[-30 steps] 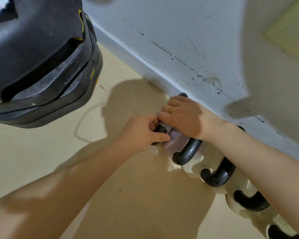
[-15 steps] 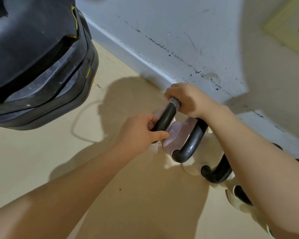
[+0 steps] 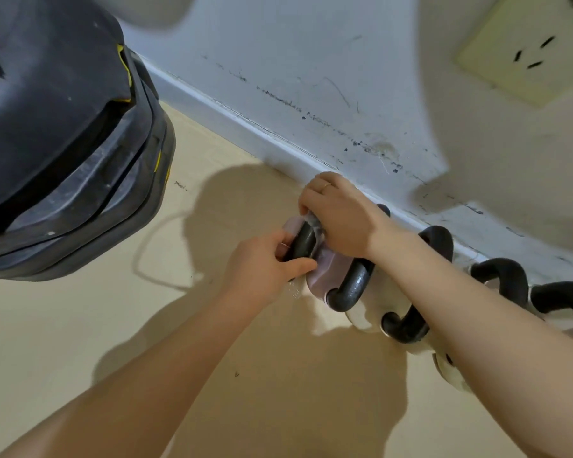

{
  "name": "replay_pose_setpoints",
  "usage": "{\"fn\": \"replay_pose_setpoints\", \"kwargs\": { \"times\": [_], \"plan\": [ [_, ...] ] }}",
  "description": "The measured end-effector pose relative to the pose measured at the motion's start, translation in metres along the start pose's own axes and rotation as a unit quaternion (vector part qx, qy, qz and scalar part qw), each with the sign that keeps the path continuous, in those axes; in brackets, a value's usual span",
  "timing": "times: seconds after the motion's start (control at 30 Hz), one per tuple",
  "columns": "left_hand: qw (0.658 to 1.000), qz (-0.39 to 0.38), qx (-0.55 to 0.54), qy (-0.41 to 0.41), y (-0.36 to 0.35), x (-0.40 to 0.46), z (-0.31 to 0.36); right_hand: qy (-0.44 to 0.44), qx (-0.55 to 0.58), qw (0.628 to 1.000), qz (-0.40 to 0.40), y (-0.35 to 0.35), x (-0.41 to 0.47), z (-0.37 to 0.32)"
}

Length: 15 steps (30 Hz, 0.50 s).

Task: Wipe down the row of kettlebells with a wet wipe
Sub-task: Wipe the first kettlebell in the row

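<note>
A row of kettlebells with black handles lies along the wall's foot, running from centre to lower right. The leftmost one is pink [image 3: 325, 272], with a dark handle [image 3: 353, 285]; beside it sit cream-coloured ones [image 3: 366, 314]. My left hand [image 3: 265, 266] grips the left end of the pink kettlebell's handle. My right hand [image 3: 339, 214] curls over the top of that handle with a thin wet wipe [image 3: 313, 223] under its fingers, mostly hidden. My right forearm covers part of the row.
A stack of large black rubber weight plates [image 3: 67, 153] fills the upper left. The scuffed white wall and baseboard [image 3: 278, 140] run right behind the kettlebells. A wall socket [image 3: 526, 51] sits at upper right. Bare beige floor [image 3: 113, 325] lies in front.
My right hand slid along the pink kettlebell's handle, away toward the wall end and then back toward the left end. My left hand kept its grip on the handle.
</note>
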State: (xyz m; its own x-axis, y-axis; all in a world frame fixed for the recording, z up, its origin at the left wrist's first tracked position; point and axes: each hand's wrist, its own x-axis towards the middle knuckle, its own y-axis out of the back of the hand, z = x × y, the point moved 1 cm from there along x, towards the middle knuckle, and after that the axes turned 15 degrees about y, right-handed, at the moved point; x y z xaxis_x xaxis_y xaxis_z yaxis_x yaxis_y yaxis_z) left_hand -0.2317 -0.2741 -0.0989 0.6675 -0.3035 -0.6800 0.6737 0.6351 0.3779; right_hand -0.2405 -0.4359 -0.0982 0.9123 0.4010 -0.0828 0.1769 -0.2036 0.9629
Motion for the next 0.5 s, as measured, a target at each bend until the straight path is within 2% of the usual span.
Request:
{"fn": "replay_pose_setpoints", "kwargs": {
  "times": [0.03, 0.1, 0.17, 0.23, 0.37, 0.43, 0.5],
  "plan": [
    [1.000, 0.007, 0.000, -0.005, -0.001, 0.000, -0.001, 0.012, 0.020, 1.000, 0.001, 0.001, -0.001, -0.001],
    [1.000, 0.017, 0.009, -0.012, -0.003, -0.001, 0.000, -0.055, 0.122, 0.991, 0.000, 0.004, 0.000, 0.005],
    [1.000, 0.017, 0.020, -0.016, -0.001, -0.001, 0.001, -0.143, 0.244, 0.959, 0.004, 0.011, 0.005, 0.006],
    [1.000, 0.011, 0.014, -0.016, 0.000, -0.004, 0.002, -0.184, 0.308, 0.932, 0.044, 0.016, 0.008, -0.003],
    [0.998, 0.025, 0.057, -0.027, 0.000, -0.007, 0.004, -0.253, 0.357, 0.890, 0.129, 0.003, 0.005, -0.042],
    [0.996, 0.030, 0.076, -0.033, 0.000, -0.007, 0.005, -0.290, 0.307, 0.890, 0.172, -0.009, 0.005, -0.054],
    [0.996, 0.024, 0.079, -0.044, 0.000, -0.007, 0.004, -0.328, 0.333, 0.858, 0.214, -0.012, 0.012, -0.051]
  ]
}}
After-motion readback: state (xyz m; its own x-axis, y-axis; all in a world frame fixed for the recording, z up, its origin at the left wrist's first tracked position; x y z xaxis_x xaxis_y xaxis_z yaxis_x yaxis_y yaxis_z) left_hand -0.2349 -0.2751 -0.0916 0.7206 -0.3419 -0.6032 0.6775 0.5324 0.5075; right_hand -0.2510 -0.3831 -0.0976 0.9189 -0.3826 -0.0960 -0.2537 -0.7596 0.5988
